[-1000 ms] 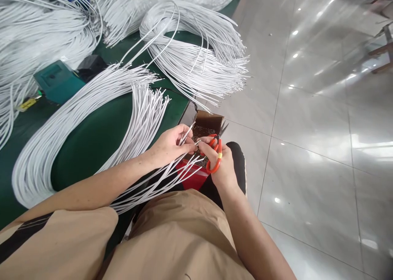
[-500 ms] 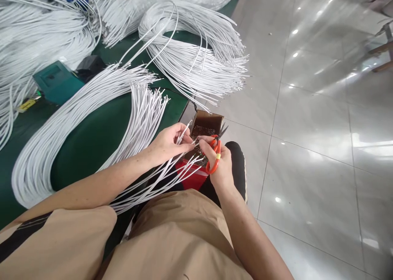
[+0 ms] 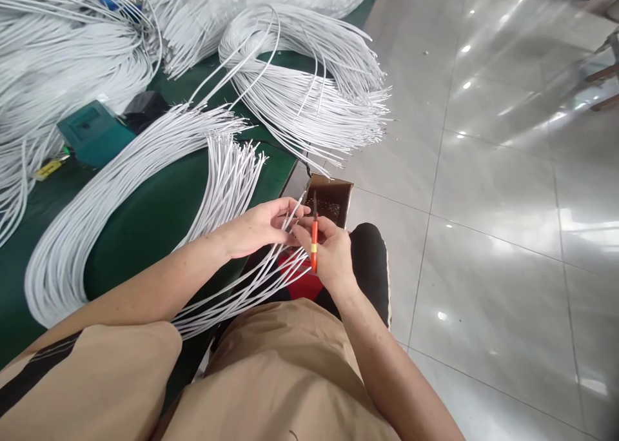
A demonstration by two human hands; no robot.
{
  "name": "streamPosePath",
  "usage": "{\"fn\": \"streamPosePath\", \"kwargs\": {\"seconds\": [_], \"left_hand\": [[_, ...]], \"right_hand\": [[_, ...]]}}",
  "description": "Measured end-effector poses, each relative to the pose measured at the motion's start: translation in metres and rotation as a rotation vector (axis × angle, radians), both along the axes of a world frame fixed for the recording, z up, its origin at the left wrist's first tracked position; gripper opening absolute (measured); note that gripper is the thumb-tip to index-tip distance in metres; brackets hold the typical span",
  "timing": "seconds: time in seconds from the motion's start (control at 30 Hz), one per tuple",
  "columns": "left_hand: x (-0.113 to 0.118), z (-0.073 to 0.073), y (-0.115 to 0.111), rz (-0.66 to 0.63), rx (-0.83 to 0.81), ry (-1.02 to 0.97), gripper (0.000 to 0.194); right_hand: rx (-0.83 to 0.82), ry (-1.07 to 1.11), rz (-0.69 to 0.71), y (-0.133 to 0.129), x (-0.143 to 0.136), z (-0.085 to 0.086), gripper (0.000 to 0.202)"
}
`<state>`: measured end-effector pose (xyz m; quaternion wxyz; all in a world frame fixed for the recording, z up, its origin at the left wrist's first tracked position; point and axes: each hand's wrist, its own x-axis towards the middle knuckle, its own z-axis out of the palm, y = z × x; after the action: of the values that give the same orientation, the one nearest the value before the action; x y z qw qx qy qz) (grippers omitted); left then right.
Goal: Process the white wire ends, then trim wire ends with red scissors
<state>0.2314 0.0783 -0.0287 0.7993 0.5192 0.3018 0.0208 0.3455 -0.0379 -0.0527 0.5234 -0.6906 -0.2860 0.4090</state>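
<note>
Near the center of the frame, the left hand [image 3: 268, 225] has its fingers closed around a few white wires [image 3: 296, 209], whose ends stick up past the fingertips. The right hand [image 3: 333, 257] meets it just to the right, with the orange-handled scissors [image 3: 314, 244] held in its grasp, their dark blades pointing toward the top of the frame; its thumb and forefinger reach in beside the left fingers, and whether they pinch a wire I cannot tell. More loose wires hang below the hands. Just beyond the hands sits an open brown box [image 3: 342, 196] with small dark bits inside. On the green counter [image 3: 140, 235], a large curved bundle [image 3: 58, 260] lies at left, a looped bundle [image 3: 309, 86] lies at top center, and a teal device [image 3: 94, 131] stands at upper left beside a black object [image 3: 145, 109].
</note>
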Motion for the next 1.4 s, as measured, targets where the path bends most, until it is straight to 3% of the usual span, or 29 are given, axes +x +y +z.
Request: {"fn": "streamPosePath", "kwargs": {"seconds": [0.07, 0.17, 0.23, 0.33, 0.5, 0.63, 0.7, 1.03, 1.2, 1.4], "left_hand": [[0.000, 0.000, 0.000, -0.042, 0.034, 0.024, 0.036], [-0.002, -0.001, 0.003, -0.100, 0.201, 0.132, 0.031], [-0.003, -0.002, 0.005, -0.104, 0.304, 0.160, 0.034], [-0.003, -0.003, 0.006, -0.077, 0.330, 0.133, 0.038], [-0.001, -0.002, 0.004, -0.026, 0.307, 0.154, 0.041], [0.001, 0.000, 0.001, -0.009, 0.324, 0.166, 0.042], [0.001, 0.001, 0.000, -0.006, 0.354, 0.177, 0.042], [0.003, 0.008, -0.007, -0.013, 0.580, 0.203, 0.036], [0.003, 0.009, -0.011, -0.004, 0.670, 0.197, 0.032], [0.002, 0.006, -0.011, 0.025, 0.638, 0.196, 0.031]], "right_hand": [[-0.011, 0.090, 0.019, 0.001, -0.001, -0.001, 0.021], [0.001, 0.305, -0.064, 0.001, -0.001, -0.001, 0.021], [0.042, 0.424, -0.116, 0.000, -0.001, 0.000, 0.019], [0.102, 0.502, -0.108, -0.002, 0.002, 0.001, 0.018], [-0.032, 0.179, -0.093, -0.014, 0.013, -0.006, 0.030], [-0.150, -0.207, 0.153, -0.019, 0.014, -0.012, 0.028], [-0.170, -0.305, 0.207, -0.019, 0.013, -0.012, 0.027], [-0.295, -0.510, 0.296, -0.014, 0.012, 0.003, 0.040], [-0.317, -0.579, 0.344, -0.018, 0.012, -0.001, 0.038], [-0.303, -0.595, 0.326, -0.019, 0.012, -0.009, 0.042]]}}
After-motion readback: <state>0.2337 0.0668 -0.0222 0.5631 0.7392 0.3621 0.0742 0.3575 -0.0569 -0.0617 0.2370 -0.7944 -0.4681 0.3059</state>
